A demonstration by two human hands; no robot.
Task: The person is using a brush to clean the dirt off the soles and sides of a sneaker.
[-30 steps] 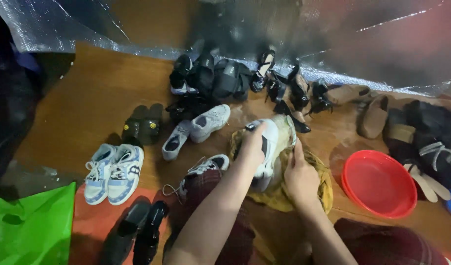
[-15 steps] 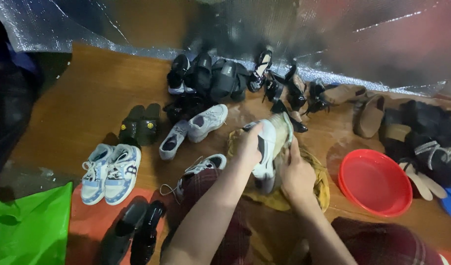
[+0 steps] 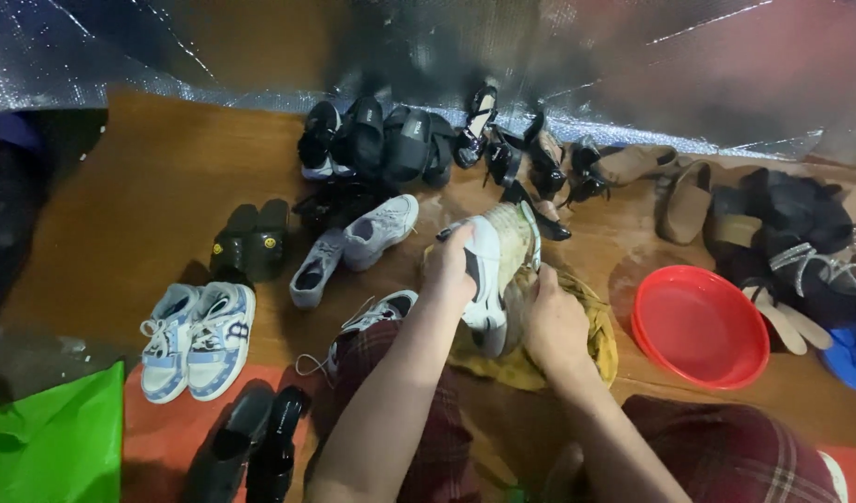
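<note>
My left hand (image 3: 448, 268) grips the side of a white sneaker (image 3: 496, 265) that is turned sole-up in front of me. Against the sole near the heel rests my right hand (image 3: 554, 321); whether it holds a cloth or brush I cannot tell. Under the shoe lies a crumpled yellow cloth (image 3: 591, 340) on the wooden floor. A matching white sneaker (image 3: 372, 317) lies just left of my left forearm, by my plaid-clad knee.
A red plastic basin (image 3: 703, 326) sits to the right. Blue-and-white sneakers (image 3: 197, 337), grey sneakers (image 3: 353, 244), black shoes (image 3: 251, 244) and black loafers (image 3: 251, 447) lie left. Sandals and heels line the foil-covered wall (image 3: 633, 65). A green bag (image 3: 46, 447) is bottom left.
The sneaker has been tilted slightly so its sole faces up more; both hands stay on it. The view has shifted a little.
</note>
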